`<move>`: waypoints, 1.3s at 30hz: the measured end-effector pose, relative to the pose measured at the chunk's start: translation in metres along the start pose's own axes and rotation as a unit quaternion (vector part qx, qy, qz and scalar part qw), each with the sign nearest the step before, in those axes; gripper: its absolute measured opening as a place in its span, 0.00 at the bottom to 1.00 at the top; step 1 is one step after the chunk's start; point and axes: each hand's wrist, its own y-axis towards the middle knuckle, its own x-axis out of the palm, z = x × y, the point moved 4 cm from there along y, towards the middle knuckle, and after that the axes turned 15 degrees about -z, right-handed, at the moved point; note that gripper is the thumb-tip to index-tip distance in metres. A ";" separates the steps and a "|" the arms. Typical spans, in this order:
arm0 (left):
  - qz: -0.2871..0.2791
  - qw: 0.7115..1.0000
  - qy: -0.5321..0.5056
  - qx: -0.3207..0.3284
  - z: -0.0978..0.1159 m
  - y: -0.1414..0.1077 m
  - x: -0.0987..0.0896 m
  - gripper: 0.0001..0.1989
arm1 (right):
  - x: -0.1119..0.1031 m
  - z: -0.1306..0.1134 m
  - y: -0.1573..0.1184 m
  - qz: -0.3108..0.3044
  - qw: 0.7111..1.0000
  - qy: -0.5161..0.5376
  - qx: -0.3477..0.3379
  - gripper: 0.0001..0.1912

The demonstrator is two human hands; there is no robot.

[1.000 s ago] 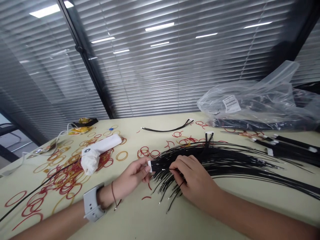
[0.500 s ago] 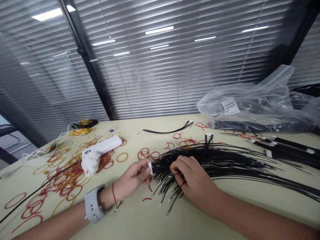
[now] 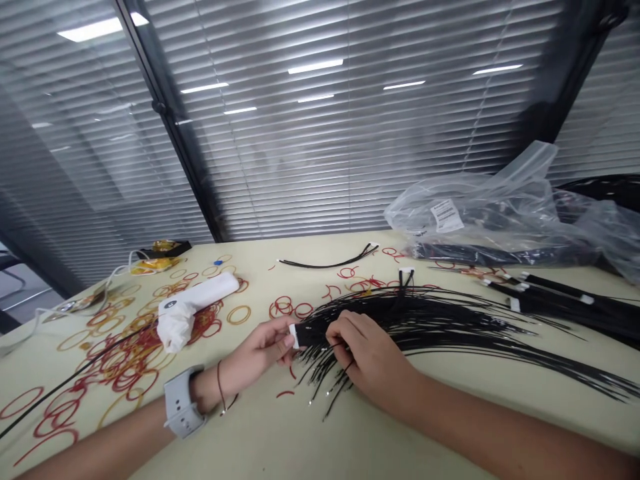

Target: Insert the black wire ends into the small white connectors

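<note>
My left hand [image 3: 263, 351] pinches a white connector [image 3: 293, 337] at the gathered end of a large bundle of thin black wires [image 3: 440, 327]. The wires fan out to the right across the table. My right hand [image 3: 370, 353] lies just right of the connector, its fingers closed on several loose wire strands. Small metal terminals show on the wire ends below my hands. Another white connector [image 3: 406, 271] sits at the bundle's far side. A grey smartwatch [image 3: 183, 403] and a thin cord bracelet circle my left wrist.
Red and tan rubber bands [image 3: 135, 360] lie scattered left of my hands, under a white paper-wrapped handheld object [image 3: 193, 310]. A single black harness [image 3: 325, 263] lies behind them. Tied black bundles [image 3: 555, 303] and a clear plastic bag [image 3: 475, 220] occupy the right side.
The whole scene has shifted slightly left in view as my head turned. My right hand has moved a little closer to the connector, still among the wires.
</note>
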 end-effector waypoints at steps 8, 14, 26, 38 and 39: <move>-0.028 0.999 0.025 -0.009 -0.008 -0.003 0.006 0.14 | 0.007 -0.007 0.001 0.002 0.996 -0.074 -0.054 0.08; -0.034 0.999 0.024 -0.010 -0.007 -0.006 0.008 0.14 | 0.011 -0.010 0.000 -0.004 0.992 -0.095 -0.083 0.08; -0.033 0.999 -0.012 0.004 -0.007 0.001 0.006 0.13 | 0.004 -0.003 0.001 0.016 0.999 -0.013 -0.031 0.10; -0.050 0.995 0.086 -0.021 -0.002 -0.003 0.012 0.11 | 0.004 -0.009 0.001 -0.003 0.997 -0.012 -0.071 0.07; -0.050 0.996 0.077 -0.016 -0.003 -0.003 0.011 0.11 | 0.001 -0.009 0.000 0.015 0.997 0.002 -0.073 0.06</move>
